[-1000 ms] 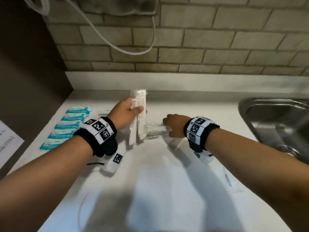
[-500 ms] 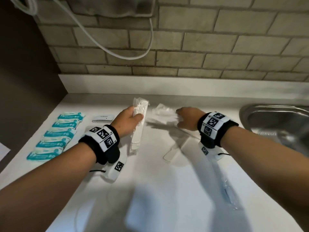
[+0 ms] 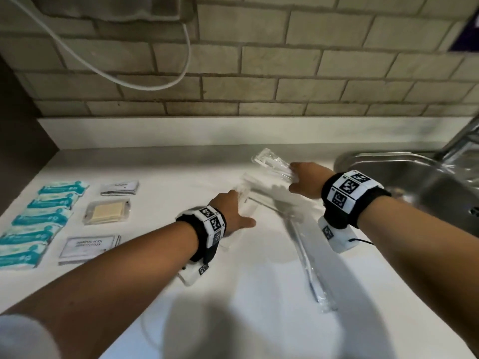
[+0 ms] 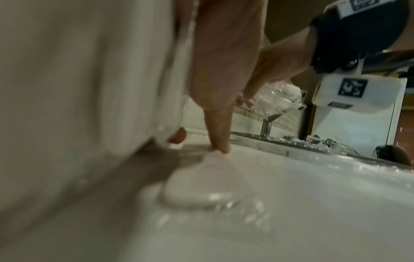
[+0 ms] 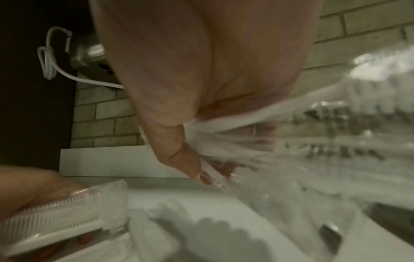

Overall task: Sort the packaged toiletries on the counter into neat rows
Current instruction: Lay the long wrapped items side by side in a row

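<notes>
Light: dim and a bit yellow in all three views; it falls from above and behind the person.
Shadows: big soft dark shapes of the arms lie on the white table [image 3: 259, 320] near the bottom of the head view.
Glare: small shiny spots on the clear wrapper [image 5: 313, 150] and on the sink [image 3: 414, 177].
Blur: the left hand [image 3: 233, 213] is smeared; both wrist views are fuzzy up close.
Edges: the brick wall [image 3: 285, 60] lines bend near the corners of the head view.
</notes>
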The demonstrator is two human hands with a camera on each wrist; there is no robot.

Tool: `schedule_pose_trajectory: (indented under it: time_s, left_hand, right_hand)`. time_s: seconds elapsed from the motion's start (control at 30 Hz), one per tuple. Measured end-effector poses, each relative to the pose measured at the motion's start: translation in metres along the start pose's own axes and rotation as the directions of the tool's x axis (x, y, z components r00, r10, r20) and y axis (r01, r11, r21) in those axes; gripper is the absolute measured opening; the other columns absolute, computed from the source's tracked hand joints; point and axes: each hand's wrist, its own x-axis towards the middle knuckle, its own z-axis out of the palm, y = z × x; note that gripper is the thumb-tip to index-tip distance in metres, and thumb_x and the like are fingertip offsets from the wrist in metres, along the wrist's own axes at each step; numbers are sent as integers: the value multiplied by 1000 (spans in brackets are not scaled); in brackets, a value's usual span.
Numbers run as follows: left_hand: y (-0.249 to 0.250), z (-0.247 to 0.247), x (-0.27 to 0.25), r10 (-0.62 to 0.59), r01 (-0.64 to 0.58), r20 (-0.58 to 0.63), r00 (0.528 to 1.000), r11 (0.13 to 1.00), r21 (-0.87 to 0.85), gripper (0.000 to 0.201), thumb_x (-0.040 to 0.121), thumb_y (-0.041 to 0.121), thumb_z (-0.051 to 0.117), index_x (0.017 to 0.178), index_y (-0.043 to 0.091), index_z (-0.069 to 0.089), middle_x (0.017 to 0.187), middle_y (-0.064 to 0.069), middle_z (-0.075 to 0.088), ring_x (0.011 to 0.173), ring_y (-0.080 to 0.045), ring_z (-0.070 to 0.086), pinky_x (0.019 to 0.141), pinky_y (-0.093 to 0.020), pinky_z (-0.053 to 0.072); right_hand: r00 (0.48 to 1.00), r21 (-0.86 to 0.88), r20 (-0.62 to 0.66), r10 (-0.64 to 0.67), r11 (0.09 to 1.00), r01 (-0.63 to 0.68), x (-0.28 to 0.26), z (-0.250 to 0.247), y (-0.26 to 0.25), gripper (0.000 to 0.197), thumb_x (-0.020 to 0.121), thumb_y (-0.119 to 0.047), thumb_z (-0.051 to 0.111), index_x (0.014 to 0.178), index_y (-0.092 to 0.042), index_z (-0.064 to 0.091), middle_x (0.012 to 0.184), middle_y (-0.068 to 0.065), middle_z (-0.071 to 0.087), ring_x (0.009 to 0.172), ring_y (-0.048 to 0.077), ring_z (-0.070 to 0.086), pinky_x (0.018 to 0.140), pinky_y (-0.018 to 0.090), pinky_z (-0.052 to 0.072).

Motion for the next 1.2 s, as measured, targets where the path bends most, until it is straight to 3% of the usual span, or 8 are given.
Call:
schedule_pose_trajectory:
  time_s: [0.07, 0.17, 0.37, 0.57, 0.67, 0.8, 0.9, 1.2]
  left_hand:
    - [6, -1, 3, 27, -26, -9, 1000, 998, 64, 67, 76, 54, 71, 121, 8, 53, 119, -13, 60, 106, -29, 59, 77, -29, 44]
    - [11, -4, 3, 8, -7, -35, 999, 999, 45, 31, 76, 36, 68, 91, 12, 58, 95, -10, 65, 81, -28, 62, 61, -25, 41]
    - [4, -12, 0, -69, 71, -97, 993, 997, 15, 26, 72, 37, 65, 73, 14, 53, 72, -3, 60, 66, -24, 61, 55, -25, 43]
    - [27, -34, 11, -22, -25, -243, 970, 982, -188, 25, 82, 32, 63, 86, 8, 57, 87, -10, 63, 80, -30, 60, 64, -29, 41]
    - [52, -28, 22, -15, -25, -163, 986, 970, -244, 28, 84, 34, 61, 95, 9, 61, 95, -10, 65, 84, -28, 61, 65, -27, 41]
    - [69, -4, 32, -20, 25, 35, 999, 990, -137, 41, 86, 40, 54, 107, 6, 63, 106, -14, 67, 86, -30, 60, 66, -28, 41]
    - [67, 1, 30, 41, -41, 23, 999, 999, -35, 39, 89, 38, 52, 111, 8, 61, 112, -15, 65, 99, -33, 60, 71, -28, 40]
    - [25, -13, -4, 131, -136, 104, 986, 990, 39, 16, 89, 32, 53, 89, 16, 55, 95, -5, 62, 91, -26, 57, 73, -29, 40]
  right_hand:
    - [1000, 6, 7, -17, 1000, 17, -1, 3, 4, 49, 89, -28, 59, 134, -11, 47, 130, 10, 57, 116, 31, 56, 94, 37, 48]
    - [999, 26, 19, -48, 999, 48, -1, 6, 10, 40, 89, -26, 59, 124, -11, 52, 121, 9, 61, 108, 30, 58, 85, 34, 47]
    - [995, 73, 4, -104, 992, 103, 0, 5, 13, 19, 88, -26, 60, 101, -16, 51, 107, 6, 61, 89, 25, 55, 73, 30, 42]
    - [994, 162, 7, -112, 981, 109, -12, 0, 19, 17, 86, -26, 61, 89, -15, 48, 89, 0, 55, 82, 21, 52, 69, 29, 39]
    - [996, 164, 29, -88, 983, 82, -26, 3, 26, 19, 85, -28, 63, 92, -14, 51, 93, 2, 57, 84, 22, 54, 71, 29, 41]
    - [994, 185, 105, -39, 983, 19, -50, 14, 36, 26, 83, -30, 65, 100, -13, 55, 96, 3, 60, 87, 22, 57, 70, 28, 42]
    - [982, 162, 184, -35, 987, 5, -67, 28, 40, 28, 82, -31, 66, 99, -13, 54, 96, 3, 61, 88, 22, 59, 72, 28, 43]
    - [966, 166, 241, -96, 985, 57, -75, 57, 15, 25, 86, -31, 62, 100, -12, 53, 96, 2, 60, 81, 17, 55, 65, 23, 42]
